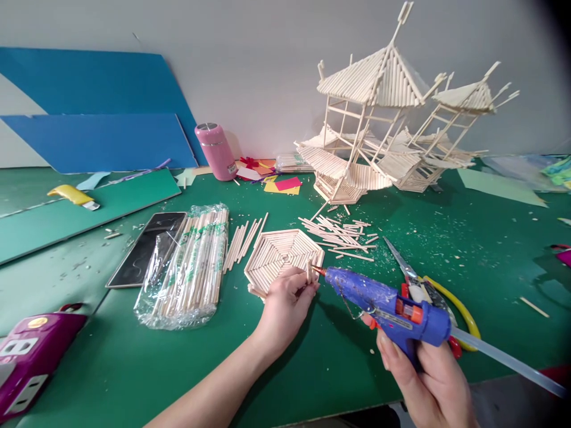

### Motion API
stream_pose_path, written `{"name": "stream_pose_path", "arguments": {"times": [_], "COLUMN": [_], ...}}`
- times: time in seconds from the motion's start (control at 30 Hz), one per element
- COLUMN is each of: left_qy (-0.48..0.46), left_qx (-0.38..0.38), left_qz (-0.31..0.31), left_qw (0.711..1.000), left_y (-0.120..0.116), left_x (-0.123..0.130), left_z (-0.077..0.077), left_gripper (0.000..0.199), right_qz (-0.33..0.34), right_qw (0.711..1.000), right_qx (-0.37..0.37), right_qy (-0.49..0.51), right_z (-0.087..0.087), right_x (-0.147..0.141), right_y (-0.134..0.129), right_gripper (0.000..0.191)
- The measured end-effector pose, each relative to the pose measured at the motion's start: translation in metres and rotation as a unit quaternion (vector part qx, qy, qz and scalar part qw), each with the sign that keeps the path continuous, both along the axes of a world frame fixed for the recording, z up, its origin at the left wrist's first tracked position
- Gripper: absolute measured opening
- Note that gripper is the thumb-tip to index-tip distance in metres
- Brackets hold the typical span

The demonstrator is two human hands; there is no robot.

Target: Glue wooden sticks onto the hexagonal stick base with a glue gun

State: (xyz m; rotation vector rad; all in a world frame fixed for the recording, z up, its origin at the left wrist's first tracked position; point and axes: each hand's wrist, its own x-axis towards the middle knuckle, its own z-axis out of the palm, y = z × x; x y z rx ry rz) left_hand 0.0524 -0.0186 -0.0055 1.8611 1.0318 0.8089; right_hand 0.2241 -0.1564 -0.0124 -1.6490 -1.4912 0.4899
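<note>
My right hand (430, 374) is wrapped round the handle of a blue hot glue gun (368, 291), with a clear glue stick (504, 359) sticking out of its back. The gun's copper nozzle points left and is at a short wooden stick (309, 271). That stick stands upright, pinched in the fingers of my left hand (285, 306), at the right edge of a flat hexagonal panel (270, 255) made of wooden sticks. My left hand covers the panel's near right part. Whether glue is on the stick I cannot tell.
Loose sticks (341, 235) lie behind the panel. Left are bagged sticks (191, 267), a phone (143, 249), a purple power strip (40, 356) and a yellow cutter (74, 195). Scissors (401, 258) and yellow-handled pliers (466, 318) lie behind the gun. Stick pavilions (375, 77) stand at the back.
</note>
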Motion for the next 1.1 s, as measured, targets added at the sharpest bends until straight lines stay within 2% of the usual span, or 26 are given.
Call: {"name": "stream_pose_path", "arguments": {"times": [0.2, 0.37, 0.47, 0.77, 0.97, 1.1], "left_qy": [0.007, 0.004, -0.003, 0.005, 0.010, 0.014], "left_qx": [-0.003, -0.004, -0.004, 0.002, -0.002, -0.001], "left_qz": [0.003, 0.001, 0.002, 0.010, 0.006, 0.005], "left_qw": [1.000, 1.000, 1.000, 1.000, 1.000, 1.000], "left_y": [0.000, 0.000, 0.000, 0.000, -0.001, 0.000], "left_x": [0.000, 0.000, 0.000, 0.000, 0.000, -0.001], "left_z": [0.002, 0.000, -0.002, 0.001, -0.002, -0.005], "left_gripper": [0.022, 0.024, 0.023, 0.028, 0.023, 0.024], "right_qz": [-0.003, -0.015, -0.013, -0.016, -0.028, -0.007], "right_qw": [1.000, 1.000, 1.000, 1.000, 1.000, 1.000], "right_qx": [-0.015, 0.020, 0.024, -0.024, 0.000, 0.016], "right_qy": [-0.026, 0.000, 0.005, -0.006, 0.003, -0.010], "right_z": [-0.010, 0.004, 0.008, -0.015, -0.002, 0.005], "right_x": [0.005, -0.003, -0.005, 0.004, 0.000, -0.002], "right_y": [-0.007, 0.002, 0.005, -0.009, -0.004, 0.003], "right_gripper": [0.036, 0.024, 0.023, 0.031, 0.029, 0.026]}}
